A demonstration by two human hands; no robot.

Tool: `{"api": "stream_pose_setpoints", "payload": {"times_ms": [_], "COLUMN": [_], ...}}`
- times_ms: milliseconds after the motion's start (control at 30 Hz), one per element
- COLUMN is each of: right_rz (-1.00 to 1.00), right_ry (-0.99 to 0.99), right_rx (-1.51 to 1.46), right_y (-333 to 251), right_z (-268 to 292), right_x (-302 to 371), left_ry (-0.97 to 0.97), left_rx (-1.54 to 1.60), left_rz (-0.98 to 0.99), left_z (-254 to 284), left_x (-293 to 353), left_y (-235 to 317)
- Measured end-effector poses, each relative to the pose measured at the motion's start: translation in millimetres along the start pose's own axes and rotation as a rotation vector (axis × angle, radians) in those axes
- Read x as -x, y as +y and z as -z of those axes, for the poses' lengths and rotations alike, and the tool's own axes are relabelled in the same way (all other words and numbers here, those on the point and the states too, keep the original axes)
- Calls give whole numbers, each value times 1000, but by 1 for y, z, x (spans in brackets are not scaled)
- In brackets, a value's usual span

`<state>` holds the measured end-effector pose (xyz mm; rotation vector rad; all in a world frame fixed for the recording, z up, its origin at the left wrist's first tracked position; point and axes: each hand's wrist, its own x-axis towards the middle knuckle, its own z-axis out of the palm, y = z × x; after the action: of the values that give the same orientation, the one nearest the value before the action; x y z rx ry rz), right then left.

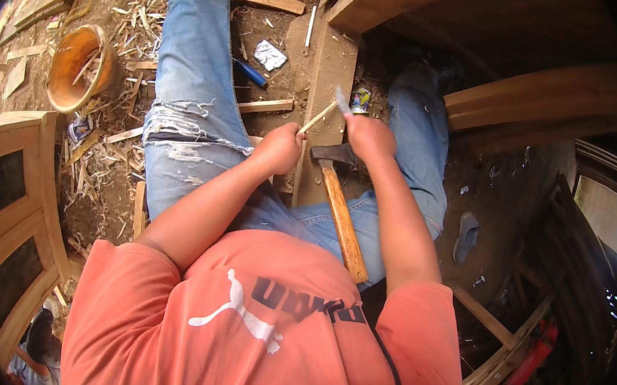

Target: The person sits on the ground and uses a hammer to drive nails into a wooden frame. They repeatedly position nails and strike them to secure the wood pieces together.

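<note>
pale wood stick and grey blade meet between two bare hands

in the head view, the left hand [281,148] is closed around a thin pale stick [319,117], pinching its near end while the far end slants up to the right. the right hand [371,139] is wrapped around the handle of a grey blade [343,101], which points far and slightly left, next to the stick's far tip; whether they touch i cannot tell. the hands are apart, above a long plank [335,56] running between two legs in blue jeans [196,45].

nearer, just below the right hand, a dark-headed tool [342,218] lies with its wooden handle slanting toward the right thigh. a small can [361,100] is beyond the right hand. farther left are a blue handle [251,74] and a crumpled white wrapper [270,55]; far left, an orange bucket [73,47] sits among wood shavings [141,28].
</note>
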<state>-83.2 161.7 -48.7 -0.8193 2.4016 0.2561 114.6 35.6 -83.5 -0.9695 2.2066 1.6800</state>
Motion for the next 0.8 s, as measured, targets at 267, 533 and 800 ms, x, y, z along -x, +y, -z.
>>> {"api": "stream_pose_setpoints", "payload": {"times_ms": [267, 533, 800], "right_rz": [-127, 215, 199], "right_ry": [104, 447, 264], "right_rx": [-33, -266, -370], "right_y": [25, 37, 10], "right_z": [8, 10, -20], "right_x": [-4, 41, 71], "left_ry": [-60, -52, -64], "left_rx": [-14, 56, 154], "left_rz": [53, 33, 96], "left_z": [5, 0, -5], "left_x": [3, -5, -11], "left_y": [6, -1, -7]}}
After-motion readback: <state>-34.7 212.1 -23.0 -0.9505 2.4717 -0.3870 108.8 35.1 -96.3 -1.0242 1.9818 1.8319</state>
